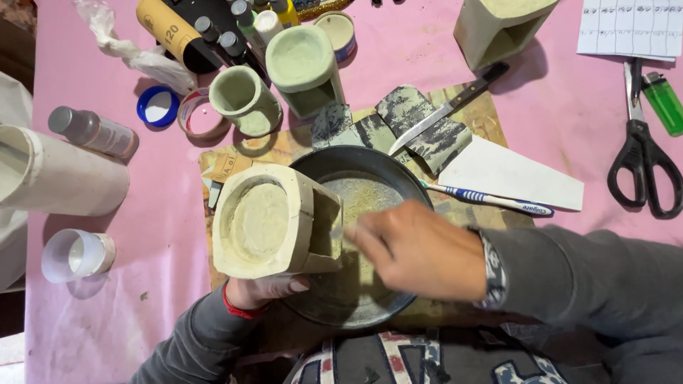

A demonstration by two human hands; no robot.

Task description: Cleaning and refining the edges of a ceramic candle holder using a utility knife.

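My left hand point(265, 289) grips from below a pale clay-coloured carved block point(267, 220) with a round hollow on top and an opening in its side, held over a dark round pan point(324, 162). My right hand point(420, 249), blurred, is closed at the block's side opening above the pan; whatever small tool it holds is hidden by the fingers. The pan's bottom is dusted with pale powder.
Two greenish carved pieces point(245, 99) point(304, 67) stand behind the pan, with another block point(498, 25) at the back. A knife point(445, 110), sandpaper scraps point(427, 128), a toothbrush point(491, 200), scissors point(640, 160), a green lighter point(665, 103), bottles point(92, 131) and a white cup point(75, 254) lie about on the pink cloth.
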